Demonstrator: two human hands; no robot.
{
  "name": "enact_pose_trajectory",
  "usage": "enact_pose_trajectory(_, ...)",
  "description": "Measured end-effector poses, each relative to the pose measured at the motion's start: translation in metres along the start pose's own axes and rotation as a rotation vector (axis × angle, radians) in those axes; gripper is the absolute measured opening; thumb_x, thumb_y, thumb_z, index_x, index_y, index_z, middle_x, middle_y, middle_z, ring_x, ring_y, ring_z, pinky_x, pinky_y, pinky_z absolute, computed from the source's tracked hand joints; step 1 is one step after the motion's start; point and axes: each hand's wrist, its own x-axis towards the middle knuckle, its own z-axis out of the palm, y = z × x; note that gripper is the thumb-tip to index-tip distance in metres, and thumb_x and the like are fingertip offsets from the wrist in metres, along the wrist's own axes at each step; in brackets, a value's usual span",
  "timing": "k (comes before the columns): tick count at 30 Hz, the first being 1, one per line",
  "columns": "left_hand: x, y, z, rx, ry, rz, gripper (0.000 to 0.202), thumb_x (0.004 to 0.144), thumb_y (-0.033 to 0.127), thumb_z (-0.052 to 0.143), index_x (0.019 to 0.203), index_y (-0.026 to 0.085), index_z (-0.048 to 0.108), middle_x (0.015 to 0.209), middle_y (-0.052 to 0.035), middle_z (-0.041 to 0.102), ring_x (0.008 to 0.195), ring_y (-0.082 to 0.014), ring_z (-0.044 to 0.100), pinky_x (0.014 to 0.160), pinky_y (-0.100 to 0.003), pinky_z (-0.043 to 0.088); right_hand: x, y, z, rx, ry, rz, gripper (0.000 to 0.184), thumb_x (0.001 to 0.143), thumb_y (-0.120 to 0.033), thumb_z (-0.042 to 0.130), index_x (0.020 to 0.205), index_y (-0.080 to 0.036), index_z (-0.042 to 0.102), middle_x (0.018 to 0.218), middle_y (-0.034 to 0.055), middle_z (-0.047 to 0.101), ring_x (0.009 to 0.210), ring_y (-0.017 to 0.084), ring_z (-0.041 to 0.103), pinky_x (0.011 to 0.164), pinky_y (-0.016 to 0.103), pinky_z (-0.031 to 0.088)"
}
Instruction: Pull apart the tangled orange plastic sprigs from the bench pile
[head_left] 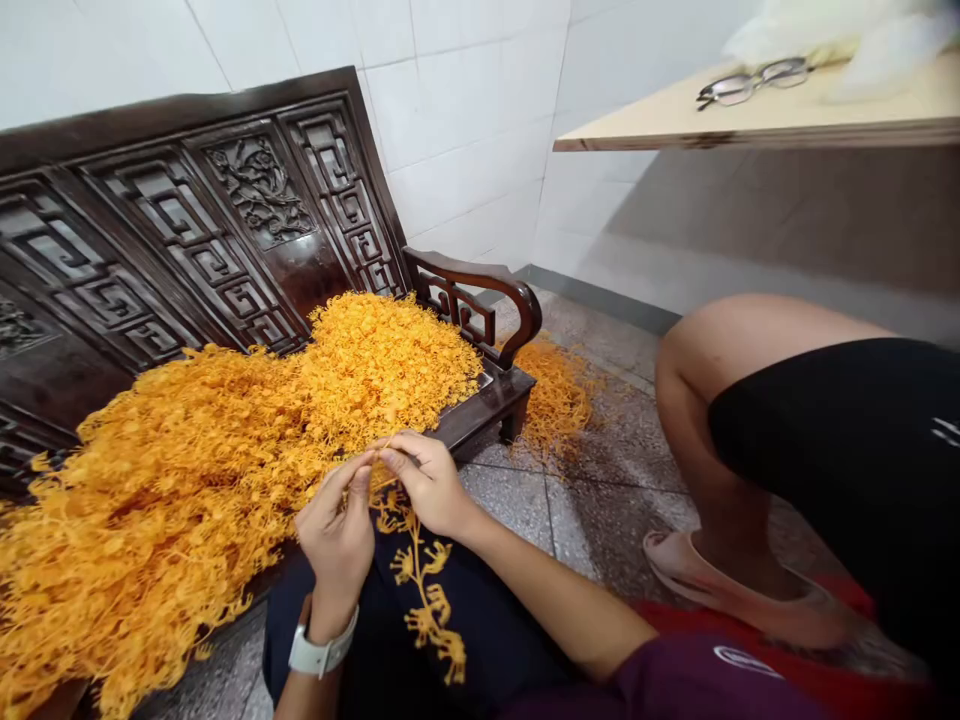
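Observation:
My left hand (pixel 339 525), with a pale watch (pixel 322 652) on its wrist, meets my right hand (pixel 429 487) above my lap. Both are pinched closed at the fingertips on the upper end of an orange branched strand (pixel 422 590). The strand looks like moulded plastic with small flower-like clusters, and it dangles over my dark trousers. Exactly what lies between the fingertips is too small to make out. Just beyond my hands a large heap of similar orange pieces (pixel 202 470) covers the seat of a carved dark wooden bench (pixel 300 260).
Beyond the bench's armrest (pixel 480 270), a pile of thin orange scraps (pixel 555 395) lies on the speckled tile floor. At right, another person's bent knee (pixel 697 370) and pink slipper (pixel 720 580) are close by. Eyeglasses (pixel 754 85) rest on a wooden board (pixel 637 125) jutting in at upper right.

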Motion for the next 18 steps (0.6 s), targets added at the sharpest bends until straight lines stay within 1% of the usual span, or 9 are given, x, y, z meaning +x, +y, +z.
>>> enact_pose_trajectory(2, 0.004, 0.001, -0.001, -0.003, 0.019, -0.051, 0.016, 0.097, 0.029, 0.073, 0.107, 0.022, 0.082, 0.101, -0.0055, 0.08, 0.089, -0.0189, 0.076, 0.084, -0.029, 0.059, 0.0, -0.002, -0.007, 0.128, 0.088, 0.084, 0.026, 0.102, -0.041, 0.064, 0.094, -0.018, 0.074, 0.078, 0.0004, 0.062, 0.072, 0.014, 0.056, 0.071, 0.028, 0.043)
enact_pose_trajectory(4, 0.008, 0.001, -0.002, 0.01, 0.021, -0.118, 0.017, 0.096, 0.034, 0.074, 0.102, 0.021, 0.082, 0.093, -0.0055, 0.079, 0.08, -0.018, 0.074, 0.075, -0.027, 0.057, 0.0, -0.003, -0.014, 0.26, 0.123, 0.158, 0.028, 0.099, -0.045, 0.068, 0.093, -0.017, 0.072, 0.069, -0.0023, 0.054, 0.064, 0.012, 0.048, 0.064, 0.027, 0.039)
enact_pose_trajectory(6, 0.014, 0.0, 0.0, 0.0, 0.004, -0.165, 0.021, 0.095, 0.038, 0.074, 0.096, 0.019, 0.082, 0.089, -0.0063, 0.078, 0.076, -0.018, 0.072, 0.07, -0.027, 0.056, -0.002, -0.002, -0.017, 0.396, 0.095, 0.204, 0.031, 0.095, -0.048, 0.072, 0.09, -0.017, 0.07, 0.064, -0.0039, 0.048, 0.06, 0.011, 0.044, 0.062, 0.026, 0.038)
enact_pose_trajectory(8, 0.022, -0.001, 0.004, -0.034, 0.008, -0.192, 0.023, 0.094, 0.04, 0.075, 0.091, 0.017, 0.081, 0.087, -0.0072, 0.077, 0.077, -0.0187, 0.071, 0.07, -0.028, 0.055, -0.008, 0.001, -0.015, 0.53, 0.061, 0.259, 0.034, 0.092, -0.05, 0.076, 0.088, -0.017, 0.068, 0.062, -0.0052, 0.045, 0.057, 0.009, 0.04, 0.059, 0.025, 0.037)
enact_pose_trajectory(11, 0.046, -0.01, 0.006, -0.216, 0.086, -0.267, 0.023, 0.09, 0.039, 0.079, 0.084, 0.017, 0.075, 0.081, -0.005, 0.072, 0.072, -0.016, 0.067, 0.067, -0.026, 0.053, -0.023, 0.009, -0.008, 0.693, 0.006, 0.349, 0.04, 0.087, -0.054, 0.08, 0.083, -0.017, 0.065, 0.059, -0.006, 0.043, 0.052, 0.008, 0.036, 0.054, 0.023, 0.035)
enact_pose_trajectory(13, 0.069, -0.02, 0.001, -0.406, 0.213, -0.349, 0.024, 0.082, 0.035, 0.085, 0.081, 0.017, 0.07, 0.079, -0.0016, 0.066, 0.066, -0.0121, 0.061, 0.06, -0.022, 0.049, -0.035, 0.014, -0.006, 0.737, 0.026, 0.378, 0.042, 0.087, -0.055, 0.08, 0.079, -0.017, 0.064, 0.059, -0.0052, 0.044, 0.051, 0.007, 0.037, 0.053, 0.023, 0.034)
enact_pose_trajectory(15, 0.092, -0.03, -0.005, -0.502, 0.344, -0.383, 0.031, 0.074, 0.034, 0.092, 0.08, 0.016, 0.067, 0.081, -0.0006, 0.064, 0.065, -0.0098, 0.057, 0.056, -0.019, 0.045, -0.045, 0.019, -0.008, 0.756, 0.08, 0.405, 0.04, 0.088, -0.054, 0.08, 0.08, -0.017, 0.065, 0.059, -0.0048, 0.046, 0.051, 0.008, 0.04, 0.054, 0.024, 0.035)
enact_pose_trajectory(16, 0.101, -0.033, -0.009, -0.498, 0.358, -0.378, 0.034, 0.071, 0.036, 0.094, 0.081, 0.016, 0.068, 0.082, -0.0011, 0.064, 0.066, -0.0098, 0.057, 0.057, -0.019, 0.046, -0.049, 0.021, -0.011, 0.76, 0.099, 0.425, 0.038, 0.088, -0.052, 0.08, 0.082, -0.017, 0.067, 0.059, -0.0048, 0.047, 0.052, 0.008, 0.043, 0.055, 0.024, 0.036)
enact_pose_trajectory(18, 0.113, -0.034, -0.015, -0.458, 0.288, -0.328, 0.036, 0.075, 0.044, 0.093, 0.087, 0.016, 0.074, 0.082, -0.0025, 0.064, 0.069, -0.0107, 0.058, 0.06, -0.02, 0.048, -0.052, 0.022, -0.019, 0.734, 0.096, 0.464, 0.035, 0.089, -0.051, 0.079, 0.089, -0.017, 0.071, 0.06, -0.004, 0.05, 0.056, 0.01, 0.05, 0.059, 0.025, 0.039)
